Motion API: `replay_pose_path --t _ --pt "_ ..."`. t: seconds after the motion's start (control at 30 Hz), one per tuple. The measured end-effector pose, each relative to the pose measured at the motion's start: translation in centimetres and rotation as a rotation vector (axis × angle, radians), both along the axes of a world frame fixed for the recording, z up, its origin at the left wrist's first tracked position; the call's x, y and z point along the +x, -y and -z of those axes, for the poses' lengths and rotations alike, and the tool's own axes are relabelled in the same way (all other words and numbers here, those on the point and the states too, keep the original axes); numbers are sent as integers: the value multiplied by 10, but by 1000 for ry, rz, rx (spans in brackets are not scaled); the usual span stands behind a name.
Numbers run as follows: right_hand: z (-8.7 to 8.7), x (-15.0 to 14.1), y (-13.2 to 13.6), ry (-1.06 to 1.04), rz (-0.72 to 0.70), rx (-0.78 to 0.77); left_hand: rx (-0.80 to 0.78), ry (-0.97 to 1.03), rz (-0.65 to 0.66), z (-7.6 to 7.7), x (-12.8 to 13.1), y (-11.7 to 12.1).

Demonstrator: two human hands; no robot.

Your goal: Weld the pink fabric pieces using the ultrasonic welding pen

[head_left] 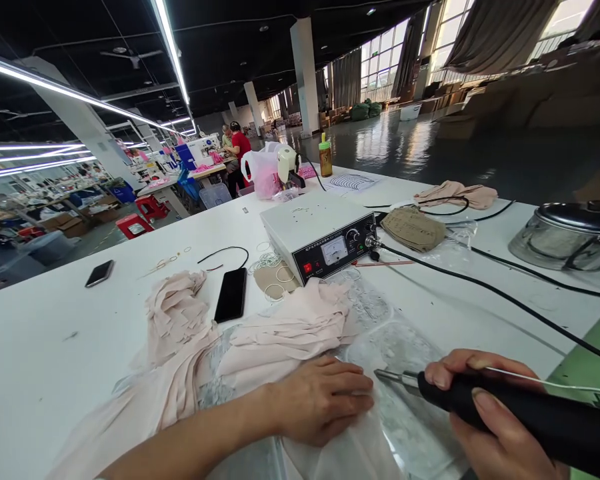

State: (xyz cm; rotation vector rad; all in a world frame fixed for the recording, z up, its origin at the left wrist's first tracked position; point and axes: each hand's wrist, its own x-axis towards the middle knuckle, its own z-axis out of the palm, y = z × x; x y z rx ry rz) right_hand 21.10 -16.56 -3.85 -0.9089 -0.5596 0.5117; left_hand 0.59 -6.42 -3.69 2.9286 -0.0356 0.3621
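Note:
My left hand (325,400) lies flat, palm down, on pale pink fabric pieces (285,337) near the front of the white table (45,333). In my right hand (485,413) is a black handheld tool (525,417); its metal tip (387,377) points left at my left fingertips. A thin white elastic cord (545,381) runs over the tool's handle. Clear plastic (395,347) lies under the tip. More pink pieces (175,313) are piled to the left.
A white control box (320,243) with a meter and knobs stands mid-table, with black cables (480,287) running right. Two phones (231,295) (99,273), a metal pot (570,237), beige cloth (414,229), a bottle (325,157). People work at far tables (237,150).

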Motion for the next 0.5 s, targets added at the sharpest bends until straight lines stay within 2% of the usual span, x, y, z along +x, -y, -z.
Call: replay_pose_path --t 0.23,0.5 --pt "-4 1 2 53 -48 22 -57 -8 38 6 0 -7" --pt "-3 1 -1 60 -39 41 -95 -57 131 0 4 -11"
